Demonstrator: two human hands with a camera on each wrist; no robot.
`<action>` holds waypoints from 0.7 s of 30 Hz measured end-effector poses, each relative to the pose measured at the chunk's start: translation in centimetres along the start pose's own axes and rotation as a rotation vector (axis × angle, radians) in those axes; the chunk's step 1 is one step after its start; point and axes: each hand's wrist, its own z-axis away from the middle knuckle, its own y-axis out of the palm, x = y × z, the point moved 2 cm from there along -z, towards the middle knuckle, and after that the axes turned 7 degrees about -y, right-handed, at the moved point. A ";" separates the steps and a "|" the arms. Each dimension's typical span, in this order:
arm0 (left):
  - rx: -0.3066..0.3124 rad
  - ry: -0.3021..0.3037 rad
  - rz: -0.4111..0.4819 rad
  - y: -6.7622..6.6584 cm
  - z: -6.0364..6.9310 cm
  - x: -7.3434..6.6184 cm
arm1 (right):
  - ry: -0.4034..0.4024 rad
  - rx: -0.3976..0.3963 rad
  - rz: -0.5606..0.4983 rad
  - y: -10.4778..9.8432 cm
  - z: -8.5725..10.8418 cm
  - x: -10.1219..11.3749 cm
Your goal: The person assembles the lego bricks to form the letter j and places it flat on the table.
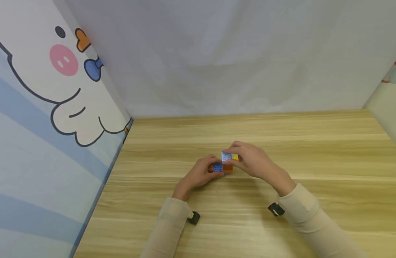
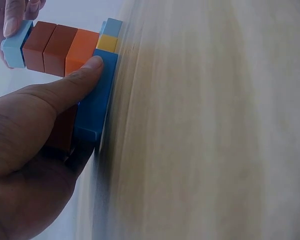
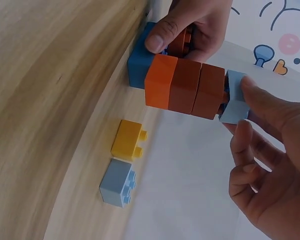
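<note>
Right hand — fingers pinching a pale-blue brick, tilted atop the brown-and-orange stack. Left hand — fingers clamped round the dark-blue brick at its foot.

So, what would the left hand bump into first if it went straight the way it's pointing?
Probably the orange brick under the two brown bricks: it looks just ahead of the left hand, though exactly how close is hard to tell.

smooth plastic bricks, wood-grained tabletop, cloth sleeves.
</note>
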 end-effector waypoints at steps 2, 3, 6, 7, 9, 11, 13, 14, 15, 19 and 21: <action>0.003 0.005 -0.002 0.0 0.0 -0.1 | 0.015 -0.004 0.005 0.1 0.1 0.0; 0.004 0.006 -0.004 -0.1 0.1 -0.1 | 0.020 -0.006 0.008 0.2 0.1 -0.1; 0.001 0.003 -0.010 -0.1 0.1 0.0 | 0.023 -0.014 0.010 0.3 0.0 0.0; -0.002 -0.001 -0.010 -0.2 0.1 0.1 | 0.021 -0.014 0.009 0.4 0.0 0.0; -0.007 -0.008 -0.009 -0.3 0.1 0.1 | 0.013 -0.017 0.007 0.4 -0.1 0.0; -0.012 -0.010 -0.006 -0.4 0.1 0.1 | 0.008 -0.016 0.002 0.4 -0.2 0.0; -0.009 -0.009 -0.003 -0.4 0.1 0.1 | 0.006 -0.013 -0.014 0.4 -0.1 0.0; -0.007 -0.006 -0.004 -0.3 0.1 0.1 | 0.006 -0.010 -0.020 0.4 -0.1 -0.1; -0.006 -0.005 -0.004 -0.3 0.1 0.1 | 0.010 -0.007 -0.026 0.4 0.0 -0.1; -0.006 0.000 -0.011 -0.1 0.0 0.1 | 0.020 0.008 -0.045 0.3 0.2 -0.3; -0.006 -0.005 -0.014 0.0 -0.1 0.1 | 0.019 0.013 -0.044 0.3 0.2 -0.3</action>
